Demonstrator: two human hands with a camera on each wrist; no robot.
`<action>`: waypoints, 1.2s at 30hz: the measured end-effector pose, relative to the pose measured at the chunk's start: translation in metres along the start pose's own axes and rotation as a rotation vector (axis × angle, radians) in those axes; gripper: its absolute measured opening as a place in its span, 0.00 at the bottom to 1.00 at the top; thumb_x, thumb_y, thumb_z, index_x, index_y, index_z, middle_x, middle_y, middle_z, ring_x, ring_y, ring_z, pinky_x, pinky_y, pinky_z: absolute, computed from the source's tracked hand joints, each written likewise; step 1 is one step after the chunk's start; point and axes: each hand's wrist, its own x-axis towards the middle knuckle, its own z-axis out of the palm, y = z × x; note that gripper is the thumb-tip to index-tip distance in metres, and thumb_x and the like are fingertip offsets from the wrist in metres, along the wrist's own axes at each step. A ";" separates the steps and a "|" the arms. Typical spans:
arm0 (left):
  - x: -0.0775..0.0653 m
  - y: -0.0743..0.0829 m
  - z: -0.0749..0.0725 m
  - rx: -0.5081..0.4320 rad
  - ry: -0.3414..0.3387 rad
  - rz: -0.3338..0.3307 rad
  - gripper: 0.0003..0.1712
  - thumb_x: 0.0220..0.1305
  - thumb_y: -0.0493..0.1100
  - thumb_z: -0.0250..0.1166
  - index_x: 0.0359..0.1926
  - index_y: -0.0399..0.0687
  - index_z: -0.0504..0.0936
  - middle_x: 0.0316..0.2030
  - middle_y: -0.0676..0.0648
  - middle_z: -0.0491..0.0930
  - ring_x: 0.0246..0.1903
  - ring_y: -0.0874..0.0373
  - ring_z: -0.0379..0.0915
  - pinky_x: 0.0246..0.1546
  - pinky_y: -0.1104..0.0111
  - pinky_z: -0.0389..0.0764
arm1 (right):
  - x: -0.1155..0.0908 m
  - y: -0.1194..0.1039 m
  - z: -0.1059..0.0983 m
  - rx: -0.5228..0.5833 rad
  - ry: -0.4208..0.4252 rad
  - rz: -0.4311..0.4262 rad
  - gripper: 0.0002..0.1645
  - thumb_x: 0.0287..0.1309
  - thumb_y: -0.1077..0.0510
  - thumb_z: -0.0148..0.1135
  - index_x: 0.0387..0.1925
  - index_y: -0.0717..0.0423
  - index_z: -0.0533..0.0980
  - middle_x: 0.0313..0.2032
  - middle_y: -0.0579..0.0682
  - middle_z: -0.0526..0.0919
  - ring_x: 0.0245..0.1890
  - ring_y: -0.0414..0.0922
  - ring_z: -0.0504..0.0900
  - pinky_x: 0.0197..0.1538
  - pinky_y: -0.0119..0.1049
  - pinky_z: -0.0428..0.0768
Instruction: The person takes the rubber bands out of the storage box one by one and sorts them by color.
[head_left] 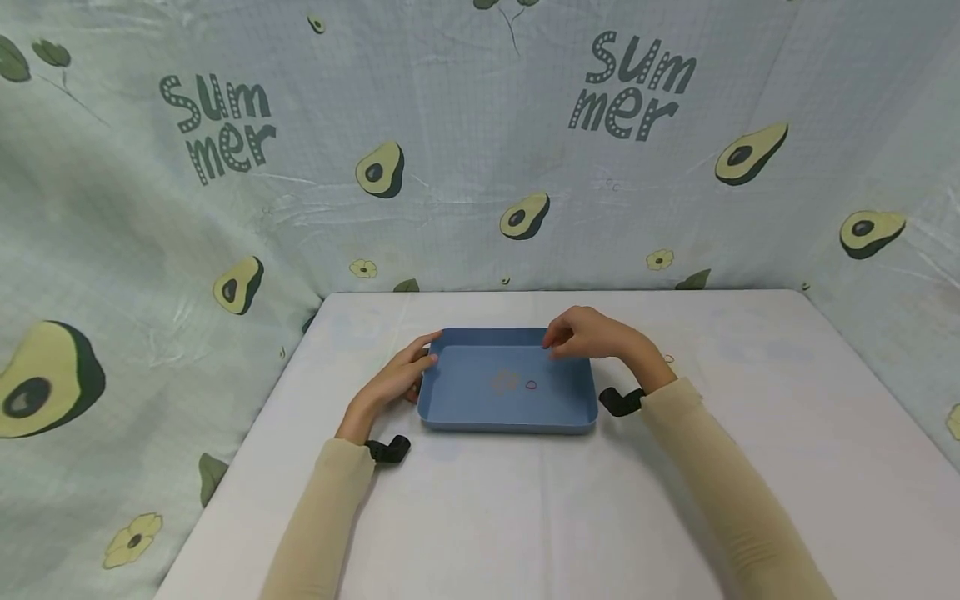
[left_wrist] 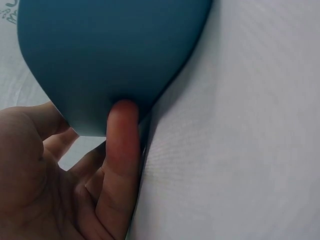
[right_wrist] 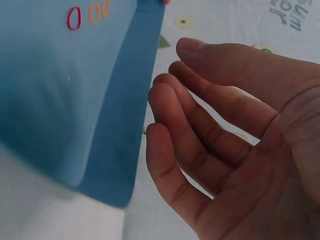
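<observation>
Head view: the left hand (head_left: 393,379) grips the blue tray (head_left: 472,408) on the white table (head_left: 480,517); left wrist: 1 finger (left_wrist: 123,145) presses its wall; right wrist: the right hand (right_wrist: 267,162) bends loosely beside it — 1 red ring (right_wrist: 68,19), 2 orange rings (right_wrist: 90,14) inside.

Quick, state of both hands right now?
Left hand: holding the blue tray by its left end.
Right hand: open, fingers loosely curved by the tray's right end, nothing visible in it.
</observation>
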 end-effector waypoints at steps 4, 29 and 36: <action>0.000 0.000 0.001 -0.002 0.006 0.001 0.29 0.76 0.53 0.47 0.74 0.72 0.52 0.67 0.45 0.60 0.21 0.55 0.63 0.17 0.67 0.71 | 0.017 -0.002 0.006 0.011 -0.062 -0.021 0.12 0.56 0.59 0.65 0.43 0.58 0.84 0.41 0.51 0.85 0.37 0.41 0.80 0.43 0.37 0.79; 0.003 -0.002 0.000 0.003 0.007 0.006 0.30 0.75 0.53 0.47 0.74 0.71 0.52 0.72 0.44 0.55 0.22 0.54 0.65 0.18 0.65 0.73 | 0.049 0.019 0.035 0.219 -0.285 0.033 0.09 0.47 0.70 0.68 0.34 0.62 0.84 0.22 0.48 0.82 0.23 0.39 0.72 0.30 0.31 0.71; 0.002 -0.001 0.000 -0.005 0.005 -0.001 0.30 0.75 0.53 0.47 0.74 0.71 0.52 0.70 0.44 0.57 0.23 0.55 0.64 0.19 0.66 0.73 | 0.049 0.020 0.038 0.250 -0.293 0.016 0.09 0.46 0.71 0.69 0.34 0.63 0.85 0.23 0.51 0.84 0.21 0.39 0.73 0.29 0.33 0.71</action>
